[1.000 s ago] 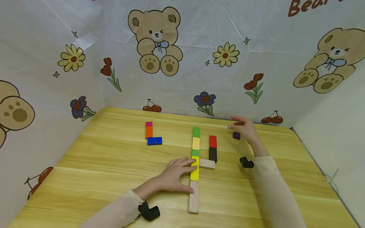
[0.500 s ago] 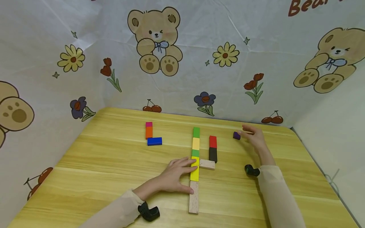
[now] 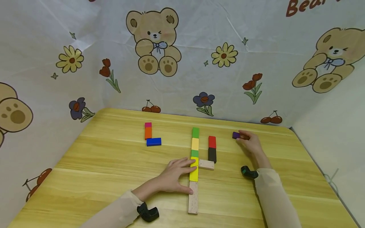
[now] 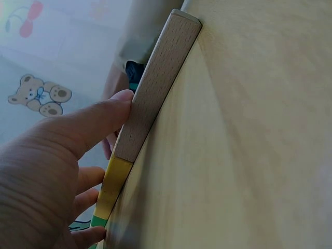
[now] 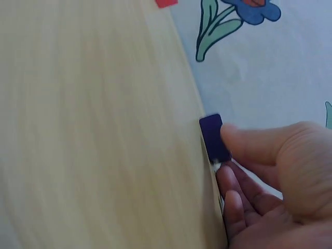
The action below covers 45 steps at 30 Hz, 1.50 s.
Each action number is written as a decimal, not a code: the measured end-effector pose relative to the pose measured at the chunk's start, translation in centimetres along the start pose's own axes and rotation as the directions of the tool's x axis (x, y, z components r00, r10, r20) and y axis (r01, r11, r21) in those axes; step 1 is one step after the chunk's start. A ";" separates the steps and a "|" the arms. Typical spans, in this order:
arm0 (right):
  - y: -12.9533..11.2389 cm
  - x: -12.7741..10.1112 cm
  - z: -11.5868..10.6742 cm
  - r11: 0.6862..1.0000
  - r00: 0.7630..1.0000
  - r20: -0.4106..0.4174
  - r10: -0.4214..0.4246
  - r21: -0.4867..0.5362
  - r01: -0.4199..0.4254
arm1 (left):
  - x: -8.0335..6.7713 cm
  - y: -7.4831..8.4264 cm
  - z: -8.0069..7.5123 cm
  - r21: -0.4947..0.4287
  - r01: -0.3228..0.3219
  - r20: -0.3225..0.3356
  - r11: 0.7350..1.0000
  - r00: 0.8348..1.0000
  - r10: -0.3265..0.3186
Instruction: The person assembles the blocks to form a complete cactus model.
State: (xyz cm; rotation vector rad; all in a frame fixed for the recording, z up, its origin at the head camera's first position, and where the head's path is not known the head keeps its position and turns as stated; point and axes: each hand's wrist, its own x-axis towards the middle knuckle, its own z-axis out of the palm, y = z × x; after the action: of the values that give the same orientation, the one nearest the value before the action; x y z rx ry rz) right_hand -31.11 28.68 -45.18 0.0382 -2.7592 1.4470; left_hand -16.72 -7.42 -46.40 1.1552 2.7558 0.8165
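Note:
My left hand [image 3: 174,176] rests on a line of wooden blocks, its fingertips on the yellow blocks [image 3: 194,174] and its thumb on the long plain wood block [image 3: 193,202]. In the left wrist view the thumb touches the side of that plain block [image 4: 158,85], and the other fingers spread along the yellow and green ones. At the back right, my right hand [image 3: 252,145] pinches a small purple block [image 3: 235,135] between thumb and fingers. The right wrist view has the thumb against the edge of this purple block [image 5: 214,138], just over the tabletop.
Green and cream blocks [image 3: 195,144] continue the line away from me. Right of it lie a short plain block [image 3: 206,164], a black block [image 3: 212,155] and a red block [image 3: 212,142]. Pink, orange and blue blocks [image 3: 154,142] lie left. A printed cloth [image 3: 188,82] hangs behind the table.
My right hand has moved from above and behind the purple block round to its right side, and its fingers have closed on it. The left hand has stayed in place.

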 end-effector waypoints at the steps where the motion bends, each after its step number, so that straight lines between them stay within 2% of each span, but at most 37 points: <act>1: 0.1 0.0 0.2 1.000 1.000 -0.001 0.000 -0.031 0.000 | 0.0 0.0 0.0 -0.001 0.000 0.000 1.000 1.000 0.000; 7: 0.3 0.2 0.6 0.996 0.999 -0.014 0.033 -0.080 -0.034 | 0.0 0.1 -0.1 -0.001 -0.004 0.000 1.000 1.000 0.004; 30: -0.1 0.4 0.6 0.992 0.994 -0.069 0.089 -0.080 -0.094 | 0.0 0.0 -0.3 0.002 -0.002 0.013 1.000 1.000 0.002; 36: -1.5 1.0 0.4 0.996 0.994 -0.081 0.074 -0.043 -0.078 | 0.0 0.0 -0.2 0.004 -0.004 0.011 1.000 1.000 0.004; 45: -5.0 2.2 0.7 0.999 0.993 -0.114 0.038 0.020 -0.036 | 0.0 -0.2 0.0 0.007 -0.004 0.007 1.000 1.000 0.004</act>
State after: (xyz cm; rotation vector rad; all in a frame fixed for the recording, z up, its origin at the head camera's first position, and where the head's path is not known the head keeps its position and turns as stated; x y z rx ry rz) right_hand -33.12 25.20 -41.36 -0.0930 -2.6700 1.4338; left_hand -16.83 -7.58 -46.54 1.1633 2.7536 0.8030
